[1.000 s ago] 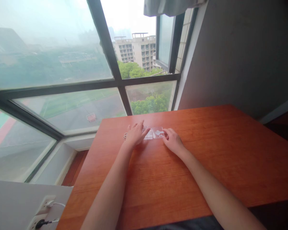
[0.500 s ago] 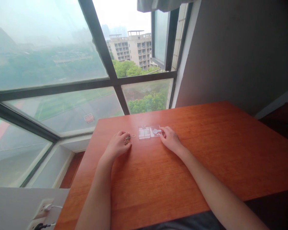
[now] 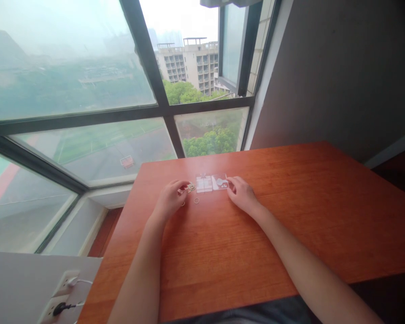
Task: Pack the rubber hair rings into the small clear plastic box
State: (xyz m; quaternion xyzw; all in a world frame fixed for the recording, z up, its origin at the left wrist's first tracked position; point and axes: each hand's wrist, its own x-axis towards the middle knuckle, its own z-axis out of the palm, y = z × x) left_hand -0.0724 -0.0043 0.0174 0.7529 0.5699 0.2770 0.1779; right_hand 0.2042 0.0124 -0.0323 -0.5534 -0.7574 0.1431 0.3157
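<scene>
A small clear plastic box (image 3: 204, 184) lies opened out on the table, its transparent lid (image 3: 218, 183) flat at the right with a pale printed mark. My right hand (image 3: 241, 193) pinches the lid's outer right edge between thumb and fingers. Just left of the box, my left hand (image 3: 171, 197) has thumb and fingers closed on several small thin rings (image 3: 191, 186), which stick out at its fingertips. One loose ring (image 3: 196, 200) rests on the tabletop in front of the box. Another ring shows partly under the left hand.
The reddish-brown wooden table (image 3: 256, 252) runs up to a large dark-framed window (image 3: 87, 119). A grey wall (image 3: 317, 81) stands at the right. Wall sockets with plugs (image 3: 62, 292) are low at the left, beside the table edge.
My left hand has gathered rings from the table and moved them nearer the box's left side. A loose ring now lies in front of the box. My right hand stays at the lid.
</scene>
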